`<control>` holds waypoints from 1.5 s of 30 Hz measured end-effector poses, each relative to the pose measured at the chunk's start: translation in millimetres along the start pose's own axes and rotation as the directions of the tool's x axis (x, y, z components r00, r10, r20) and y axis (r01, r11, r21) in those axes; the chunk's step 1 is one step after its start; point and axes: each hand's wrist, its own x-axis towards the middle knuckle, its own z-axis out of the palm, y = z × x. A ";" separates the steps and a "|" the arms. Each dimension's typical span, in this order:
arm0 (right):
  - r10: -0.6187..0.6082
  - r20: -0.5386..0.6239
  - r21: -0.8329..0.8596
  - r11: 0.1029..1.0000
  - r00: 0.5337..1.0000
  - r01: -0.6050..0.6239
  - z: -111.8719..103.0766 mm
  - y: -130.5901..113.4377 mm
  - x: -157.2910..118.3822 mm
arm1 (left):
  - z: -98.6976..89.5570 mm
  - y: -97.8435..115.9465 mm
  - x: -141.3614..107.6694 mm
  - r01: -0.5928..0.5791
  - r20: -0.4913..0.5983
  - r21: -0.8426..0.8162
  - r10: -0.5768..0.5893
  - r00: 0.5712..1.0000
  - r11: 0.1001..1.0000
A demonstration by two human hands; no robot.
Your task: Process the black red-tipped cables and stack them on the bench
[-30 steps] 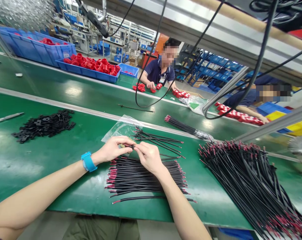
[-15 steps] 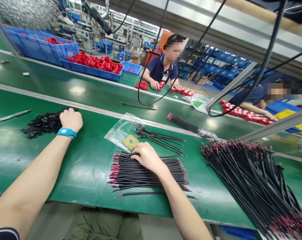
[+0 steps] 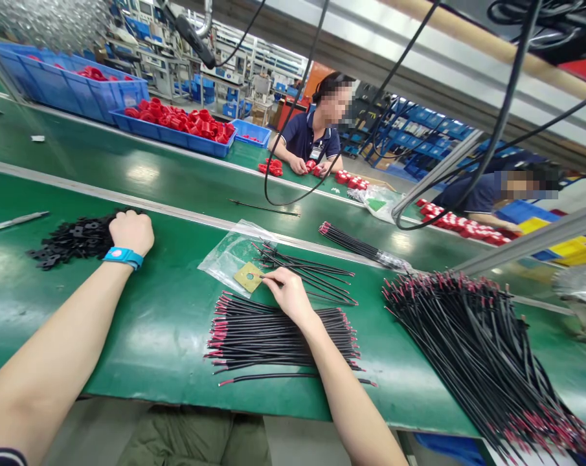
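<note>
At the left, my left hand [image 3: 132, 232] is closed at the right end of a heap of small black parts [image 3: 74, 241]; its fingertips are hidden, so what it holds cannot be made out. My right hand [image 3: 287, 290] pinches a black cable near its end, beside a yellowish square plate with a round hole [image 3: 247, 279]. That plate lies on a clear plastic bag [image 3: 219, 260]. Below my right hand is a row of black cables with red ends [image 3: 273, 336]. A looser group of cables [image 3: 316, 272] lies just behind it.
A large pile of black cables [image 3: 467, 336] covers the right side. Another bundle [image 3: 353, 241] lies by the metal rail. Blue bins of red parts [image 3: 176, 129] stand at the back left. Two people work across the table. Black cords hang overhead.
My right hand has risen slightly off the cable row, and a cable end now shows between its fingers beside the plate. My left hand stays at the black parts. The whole view has shifted slightly.
</note>
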 end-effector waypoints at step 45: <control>-0.187 -0.183 -0.237 0.961 0.965 0.142 -8.8 -28.3 -3.2 | -20.3 146.0 -78.5 0.516 0.251 -0.809 0.629 0.736 -0.282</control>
